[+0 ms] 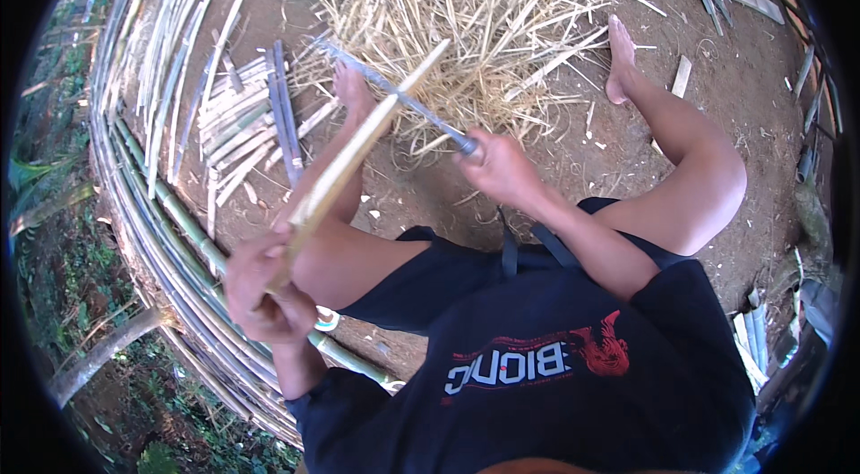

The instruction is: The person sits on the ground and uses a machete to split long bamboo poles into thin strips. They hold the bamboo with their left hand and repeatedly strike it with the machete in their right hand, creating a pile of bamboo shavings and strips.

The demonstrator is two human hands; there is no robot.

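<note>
One bamboo strip [345,160], slanting from eight to twelve o'clock, is clasped by the left hand [262,281]; one knife [428,116], directed toward eleven, is clasped by the right hand [503,171] at two.

The bare left hand [269,290] is raised at the person's left, fingers curled inward in a closed grip, slightly blurred; its forearm [300,368] rises steeply from a short, dark fabric sleeve [336,411]. The bare right hand [503,171] sits farther forward and nearer the middle, fingers wrapped into a fist with the thumb side turned to the person's left. The right forearm [587,228] slants forward and inward from a bent elbow near the torso [537,366]. The hands are well apart. Both legs are spread and bent, the right knee [727,171] turned outward, the left one partly hidden behind the left hand. The bare right foot [620,66] and bare left foot [353,89] lie ahead, wide apart.
</note>
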